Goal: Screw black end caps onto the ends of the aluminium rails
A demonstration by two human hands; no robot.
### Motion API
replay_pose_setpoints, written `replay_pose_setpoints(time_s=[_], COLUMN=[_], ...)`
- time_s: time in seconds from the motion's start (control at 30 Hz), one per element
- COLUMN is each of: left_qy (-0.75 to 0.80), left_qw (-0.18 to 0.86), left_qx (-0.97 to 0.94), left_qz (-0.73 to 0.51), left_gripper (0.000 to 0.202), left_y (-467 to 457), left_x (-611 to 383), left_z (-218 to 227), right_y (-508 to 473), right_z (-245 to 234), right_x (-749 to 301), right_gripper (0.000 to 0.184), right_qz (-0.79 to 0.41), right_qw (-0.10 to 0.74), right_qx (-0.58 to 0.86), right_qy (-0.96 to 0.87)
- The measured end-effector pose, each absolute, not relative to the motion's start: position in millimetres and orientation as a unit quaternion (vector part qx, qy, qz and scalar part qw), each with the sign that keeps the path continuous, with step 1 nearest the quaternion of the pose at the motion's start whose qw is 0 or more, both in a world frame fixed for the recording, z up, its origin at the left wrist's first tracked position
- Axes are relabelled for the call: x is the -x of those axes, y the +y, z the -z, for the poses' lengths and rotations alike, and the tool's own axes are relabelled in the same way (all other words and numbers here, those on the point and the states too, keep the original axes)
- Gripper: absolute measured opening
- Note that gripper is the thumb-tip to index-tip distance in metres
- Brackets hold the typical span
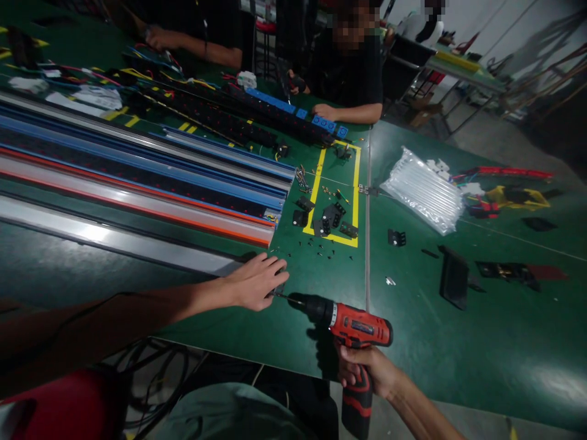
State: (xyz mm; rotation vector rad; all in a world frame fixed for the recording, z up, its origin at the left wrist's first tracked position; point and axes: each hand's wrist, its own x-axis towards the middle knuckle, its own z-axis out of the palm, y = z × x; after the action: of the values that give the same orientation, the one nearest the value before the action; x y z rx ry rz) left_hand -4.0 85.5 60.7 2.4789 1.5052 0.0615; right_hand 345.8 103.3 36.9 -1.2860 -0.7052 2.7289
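My right hand (367, 370) is wrapped round the handle of a red and black cordless drill (360, 324), whose long bit (288, 298) points left. The tip of the bit meets a small dark piece under the fingers of my left hand (259, 282). That hand lies bent over the end of a silver aluminium profile (197, 260), fingers curled down. What its fingertips press on is mostly hidden. Just beyond it, several tiny black screws (320, 246) lie scattered, with black brackets (322, 227) behind them.
Long blue and orange-edged profiles (137, 201) lie at left. Yellow tape (355, 201) frames small parts. A clear bag of tubes (426, 190) and a black box-like part (454, 278) are on the right of the green table (413, 342). Two co-workers sit opposite, their arms (348, 114) on the table.
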Motion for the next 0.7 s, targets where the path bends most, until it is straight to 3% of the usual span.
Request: replay_pose_setpoints(time_s=[0.7], left_qy=[0.51], left_qw=[0.109], left_qx=[-0.853], left_qz=[-0.004], left_gripper=[0.03], left_y=[86.8], left_x=[2.7], left_z=[-62.9], right_y=[104.9], right_z=[-42.9], right_x=[-338.3], right_gripper=[0.024], right_qz=[-0.854], right_qw=[0.03], right_qx=[0.408], right_qy=[-0.322])
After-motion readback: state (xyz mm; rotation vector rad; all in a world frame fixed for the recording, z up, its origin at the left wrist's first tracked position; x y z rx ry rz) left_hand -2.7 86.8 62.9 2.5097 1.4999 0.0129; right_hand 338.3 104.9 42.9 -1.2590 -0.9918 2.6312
